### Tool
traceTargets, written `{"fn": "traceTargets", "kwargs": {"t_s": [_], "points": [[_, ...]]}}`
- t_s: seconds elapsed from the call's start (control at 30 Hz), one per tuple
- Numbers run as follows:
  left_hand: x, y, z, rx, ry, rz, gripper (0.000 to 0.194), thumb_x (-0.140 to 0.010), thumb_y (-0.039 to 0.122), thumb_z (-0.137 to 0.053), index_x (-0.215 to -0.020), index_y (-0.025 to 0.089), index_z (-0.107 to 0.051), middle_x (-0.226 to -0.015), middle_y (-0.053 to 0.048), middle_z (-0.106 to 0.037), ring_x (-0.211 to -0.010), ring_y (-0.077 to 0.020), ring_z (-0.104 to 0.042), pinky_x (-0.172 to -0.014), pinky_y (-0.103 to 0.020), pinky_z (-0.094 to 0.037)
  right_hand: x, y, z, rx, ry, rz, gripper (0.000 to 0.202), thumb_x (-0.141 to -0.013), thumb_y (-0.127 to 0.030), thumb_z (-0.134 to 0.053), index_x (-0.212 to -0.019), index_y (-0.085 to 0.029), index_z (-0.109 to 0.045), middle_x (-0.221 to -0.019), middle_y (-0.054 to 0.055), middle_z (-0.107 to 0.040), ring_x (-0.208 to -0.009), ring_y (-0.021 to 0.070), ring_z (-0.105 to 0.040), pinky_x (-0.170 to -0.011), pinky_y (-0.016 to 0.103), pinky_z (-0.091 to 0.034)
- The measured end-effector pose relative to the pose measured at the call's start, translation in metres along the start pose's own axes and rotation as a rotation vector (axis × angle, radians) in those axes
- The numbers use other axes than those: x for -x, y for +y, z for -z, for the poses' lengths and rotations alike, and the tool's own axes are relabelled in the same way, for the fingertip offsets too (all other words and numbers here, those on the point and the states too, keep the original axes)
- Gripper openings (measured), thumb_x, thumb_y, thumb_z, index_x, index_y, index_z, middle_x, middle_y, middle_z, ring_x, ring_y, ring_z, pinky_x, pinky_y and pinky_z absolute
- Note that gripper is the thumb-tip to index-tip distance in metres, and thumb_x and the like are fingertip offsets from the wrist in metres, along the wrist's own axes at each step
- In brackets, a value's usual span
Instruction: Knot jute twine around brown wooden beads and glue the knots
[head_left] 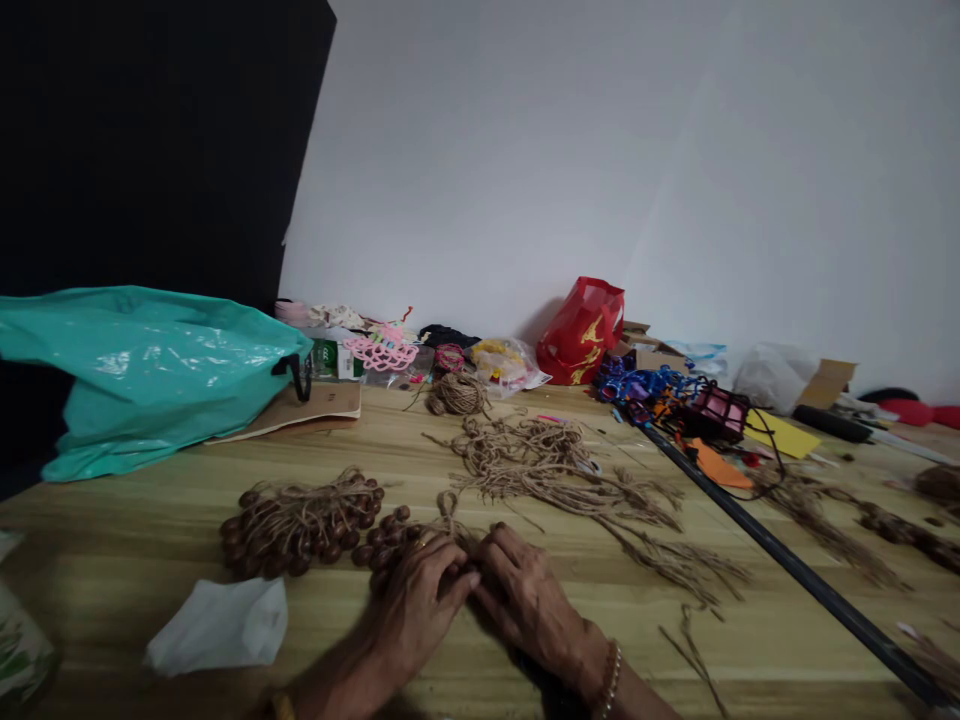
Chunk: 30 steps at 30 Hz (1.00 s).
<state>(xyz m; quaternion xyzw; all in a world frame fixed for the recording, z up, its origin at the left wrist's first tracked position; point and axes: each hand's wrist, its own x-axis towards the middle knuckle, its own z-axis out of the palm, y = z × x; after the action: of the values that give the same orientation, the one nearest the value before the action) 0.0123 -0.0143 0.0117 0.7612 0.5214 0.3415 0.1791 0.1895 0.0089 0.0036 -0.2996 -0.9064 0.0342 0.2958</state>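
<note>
My left hand (420,598) and my right hand (529,595) meet at the front middle of the table, fingers bent and pinched together. Between them runs brown jute twine (448,510), a loop of which stands up just beyond the fingers. What the fingertips grip is partly hidden by the hands. A small cluster of round brown beads (381,540) lies against the left hand. Left of it sits a larger pile of brown beads (277,545) with twine ends over the top. Beyond my right hand a tangled heap of cut twine (540,465) spreads across the wood.
A white tissue (221,625) lies at the left front, with a teal plastic bag (165,370) behind it. At the back are a twine ball (457,393) and a red bag (581,335). A black pole (780,550) crosses the table (622,640) on the right.
</note>
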Motion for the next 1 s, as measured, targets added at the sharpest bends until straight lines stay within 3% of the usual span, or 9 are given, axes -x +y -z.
{"fn": "traceTargets", "kwargs": {"t_s": [0.77, 1.0], "points": [[-0.0021, 0.0074, 0.0057, -0.051, -0.035, -0.027, 0.02, -0.082, 0.016, -0.058, -0.062, 0.019, -0.052, -0.075, -0.004, -0.061, -0.08, -0.0229, -0.057, -0.072, -0.033, -0.044, 0.0003, 0.0005, -0.0017, 0.075, -0.042, 0.037, 0.006, -0.095, -0.021, -0.05, -0.089, -0.02, -0.05, -0.084, 0.005, -0.058, -0.081, 0.0222, -0.05, -0.07, 0.034, -0.043], [-0.001, 0.0014, -0.0011, 0.011, 0.025, 0.014, 0.008, -0.077, 0.012, -0.061, -0.073, 0.019, -0.06, -0.077, -0.004, -0.062, -0.079, -0.0219, -0.058, -0.073, -0.033, -0.046, 0.0001, -0.0003, 0.0003, 0.029, -0.018, -0.009, 0.001, -0.094, -0.019, -0.049, -0.095, -0.019, -0.051, -0.088, 0.006, -0.058, -0.083, 0.0227, -0.05, -0.07, 0.034, -0.043]]}}
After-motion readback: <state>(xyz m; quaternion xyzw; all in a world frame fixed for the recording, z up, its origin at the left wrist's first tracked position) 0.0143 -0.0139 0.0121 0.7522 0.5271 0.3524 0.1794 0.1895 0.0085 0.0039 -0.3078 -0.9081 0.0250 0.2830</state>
